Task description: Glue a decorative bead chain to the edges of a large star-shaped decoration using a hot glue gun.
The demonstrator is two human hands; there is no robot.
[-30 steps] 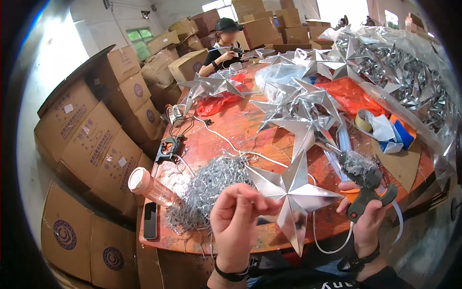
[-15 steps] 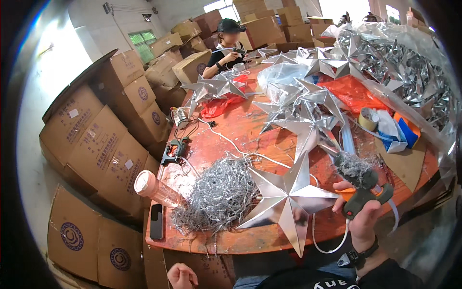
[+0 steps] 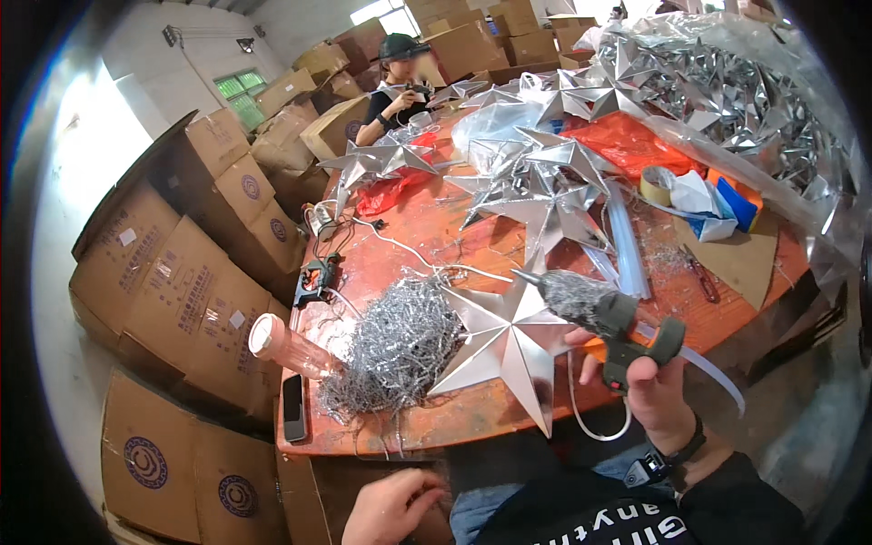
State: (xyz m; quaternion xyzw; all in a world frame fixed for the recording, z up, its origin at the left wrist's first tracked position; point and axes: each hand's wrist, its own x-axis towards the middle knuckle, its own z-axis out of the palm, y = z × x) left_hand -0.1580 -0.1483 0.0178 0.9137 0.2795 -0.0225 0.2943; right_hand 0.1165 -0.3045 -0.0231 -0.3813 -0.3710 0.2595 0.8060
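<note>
My right hand (image 3: pixel 658 391) is wrapped round the handle of a dark green and orange glue gun (image 3: pixel 618 318). Silver tinsel shreds coat its front, a clear glue stick (image 3: pixel 713 377) sticks out of its back, and its nozzle points left above a large silver star (image 3: pixel 510 341). That star lies at the table's near edge, against a heap of silver tinsel garland (image 3: pixel 400 341). Below the edge, left of my lap, my left hand (image 3: pixel 400 509) is closed with fingers curled; whatever it may hold is hidden.
A pink-lidded bottle (image 3: pixel 295 345), a phone (image 3: pixel 294 409) and a second glue gun (image 3: pixel 316 280) lie along the red table's left side. More silver stars (image 3: pixel 549 213), glue sticks (image 3: pixel 627 241) and a tape roll (image 3: pixel 656 184) lie farther back. A co-worker (image 3: pixel 395 86) sits across; cartons (image 3: pixel 173 282) stack left.
My right hand has swung the glue gun left and up, its nozzle now over the star. My left hand has moved right and further into view, still closed. The whole view has shifted slightly.
</note>
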